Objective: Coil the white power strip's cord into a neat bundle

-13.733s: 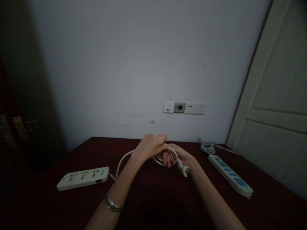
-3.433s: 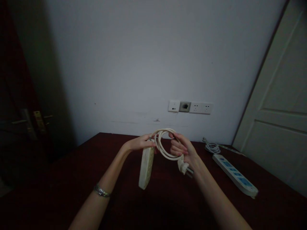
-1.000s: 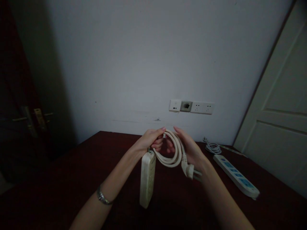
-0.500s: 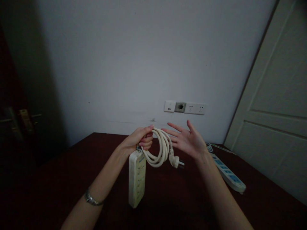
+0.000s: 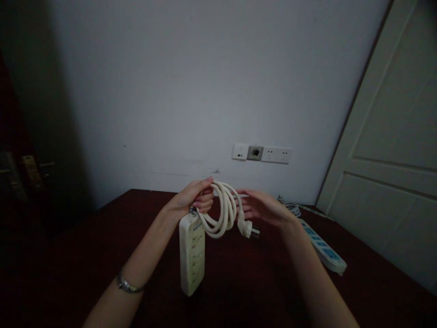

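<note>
1. The left hand (image 5: 196, 198) is curled tight, thumb on top, pinching the gathered loops of a white power cord (image 5: 229, 207) at their left side.
2. From below that hand hangs a white power strip (image 5: 193, 255), upright and end-on to the red-brown tabletop (image 5: 249, 282); whether its lower end touches the wood I cannot tell. Its front carries a column of socket openings.
3. The cord's loops hang between the two hands, and the two-tone plug (image 5: 244, 227) dangles at their right edge, its metal pins pointing right.
4. The right hand (image 5: 261, 205) is loosely spread, fingers slightly bent and reaching to the right side of the loops; I cannot tell whether the fingertips touch the cord.
5. A second power strip (image 5: 322, 248), with blue socket panels set in a white casing, lies on the tabletop at the right, partly behind the right forearm. A coiled grey-white cord (image 5: 292, 208) lies just beyond it.
6. On the wall, a grey-framed outlet (image 5: 255, 153) holds something dark in its middle, beside a white double socket (image 5: 276, 155).
</note>
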The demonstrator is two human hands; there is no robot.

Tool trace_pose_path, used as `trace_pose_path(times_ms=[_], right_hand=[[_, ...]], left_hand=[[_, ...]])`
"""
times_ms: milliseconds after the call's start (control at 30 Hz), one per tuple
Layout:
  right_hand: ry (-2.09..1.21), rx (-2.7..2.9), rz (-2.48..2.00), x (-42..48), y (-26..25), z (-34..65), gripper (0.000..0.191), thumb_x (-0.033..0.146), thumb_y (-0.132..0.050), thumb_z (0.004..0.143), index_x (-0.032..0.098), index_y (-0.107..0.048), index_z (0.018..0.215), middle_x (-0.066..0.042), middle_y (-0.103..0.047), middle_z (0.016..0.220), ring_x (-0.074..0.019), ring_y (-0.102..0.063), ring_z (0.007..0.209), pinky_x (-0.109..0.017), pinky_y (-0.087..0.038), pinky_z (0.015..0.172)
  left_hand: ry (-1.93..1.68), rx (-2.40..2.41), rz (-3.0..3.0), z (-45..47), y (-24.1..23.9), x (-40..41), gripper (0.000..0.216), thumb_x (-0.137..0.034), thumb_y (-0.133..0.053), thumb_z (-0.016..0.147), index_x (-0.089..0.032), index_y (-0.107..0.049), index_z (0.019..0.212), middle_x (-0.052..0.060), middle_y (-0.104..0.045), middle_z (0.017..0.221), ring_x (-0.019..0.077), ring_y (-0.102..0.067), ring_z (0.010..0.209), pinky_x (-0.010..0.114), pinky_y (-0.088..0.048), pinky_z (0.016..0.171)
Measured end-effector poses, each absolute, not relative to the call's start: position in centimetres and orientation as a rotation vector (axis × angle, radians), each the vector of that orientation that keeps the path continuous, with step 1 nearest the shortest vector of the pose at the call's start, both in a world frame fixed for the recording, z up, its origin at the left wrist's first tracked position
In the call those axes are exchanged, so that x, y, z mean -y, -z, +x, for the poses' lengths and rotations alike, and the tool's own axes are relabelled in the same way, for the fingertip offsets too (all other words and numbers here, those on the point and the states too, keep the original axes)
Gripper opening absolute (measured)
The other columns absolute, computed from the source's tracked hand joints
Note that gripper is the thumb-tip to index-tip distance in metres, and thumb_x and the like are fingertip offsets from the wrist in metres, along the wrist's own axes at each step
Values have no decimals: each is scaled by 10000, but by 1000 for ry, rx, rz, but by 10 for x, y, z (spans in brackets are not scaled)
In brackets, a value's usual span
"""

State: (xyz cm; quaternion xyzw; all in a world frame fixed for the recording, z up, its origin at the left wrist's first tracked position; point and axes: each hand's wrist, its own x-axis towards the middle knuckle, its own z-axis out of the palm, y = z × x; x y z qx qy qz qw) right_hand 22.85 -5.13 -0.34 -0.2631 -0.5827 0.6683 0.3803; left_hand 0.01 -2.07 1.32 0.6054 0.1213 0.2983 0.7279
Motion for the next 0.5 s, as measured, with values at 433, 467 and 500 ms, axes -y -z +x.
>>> trace_pose_path(times_ms=[433,467,500], right_hand=[[-1453,1572,-867,70,-7,243,376,303,-594,783,163,-521,1124,-123,-683,891,-199,-664,714,-305,-523,633],[-1447,1573,-847,70,-8,244,392,303,-598,781,164,-508,1136,-128,-682,895,-200,-665,713,-313,-524,645],[-1445,1573,-816,70,-9,245,405,308,-600,779,164,-497,1143,-131,-683,890,-200,-665,705,-321,-525,653]], left_hand=[[-1053,-556,1594,6,-13,17,432,-468,-526,785,-191,-321,522,-93,-238,377,31,-241,310,191,-258,360],[-1101,-588,1624,7,-12,15,426,-476,-530,777,-190,-332,531,-93,-252,383,32,-251,312,192,-264,361],[-1144,-620,1655,8,-11,14,417,-483,-535,770,-187,-349,542,-91,-268,392,34,-261,316,191,-265,361]])
